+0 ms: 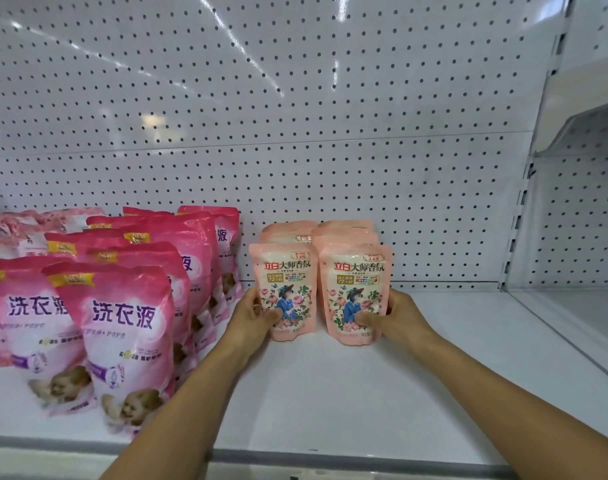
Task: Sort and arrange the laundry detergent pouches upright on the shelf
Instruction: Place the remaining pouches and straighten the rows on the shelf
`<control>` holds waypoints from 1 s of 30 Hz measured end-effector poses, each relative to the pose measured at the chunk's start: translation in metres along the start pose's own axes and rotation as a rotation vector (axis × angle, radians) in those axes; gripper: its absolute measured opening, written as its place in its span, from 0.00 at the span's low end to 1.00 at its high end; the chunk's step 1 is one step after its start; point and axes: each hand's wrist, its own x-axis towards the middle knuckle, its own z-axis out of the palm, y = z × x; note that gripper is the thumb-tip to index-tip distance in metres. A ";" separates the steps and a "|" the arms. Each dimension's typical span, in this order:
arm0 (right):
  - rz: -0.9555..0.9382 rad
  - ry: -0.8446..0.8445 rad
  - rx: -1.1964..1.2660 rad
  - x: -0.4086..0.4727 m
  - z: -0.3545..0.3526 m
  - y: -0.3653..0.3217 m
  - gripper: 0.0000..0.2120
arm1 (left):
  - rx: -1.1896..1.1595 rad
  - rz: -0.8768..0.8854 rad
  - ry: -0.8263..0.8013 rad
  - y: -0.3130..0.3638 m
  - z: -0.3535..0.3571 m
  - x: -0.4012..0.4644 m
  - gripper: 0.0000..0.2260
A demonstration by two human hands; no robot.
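Pouches (284, 289) stand in two small rows on the shelf (330, 393).
Your left hand (257, 318) and right hand (396, 317) each pinch a front pouch; next, square both rows.

left hand (257, 315) grips left peach pouch (285, 292) | right hand (396, 318) grips right peach pouch (356, 296) | upright on shelf (330, 393)

Looks like a shop aisle, prob. a supermarket: white metal shelf (330, 375) w/ a pegboard back panel (295, 98), slotted upright (524, 202) at the side, and retail detergent pouches (122, 327) faced out in rows, 1 w/ a 3.8 price tag (300, 257).
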 end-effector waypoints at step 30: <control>0.005 0.188 -0.080 0.023 0.032 0.014 0.31 | -0.058 -0.092 -0.212 -0.017 -0.009 0.037 0.16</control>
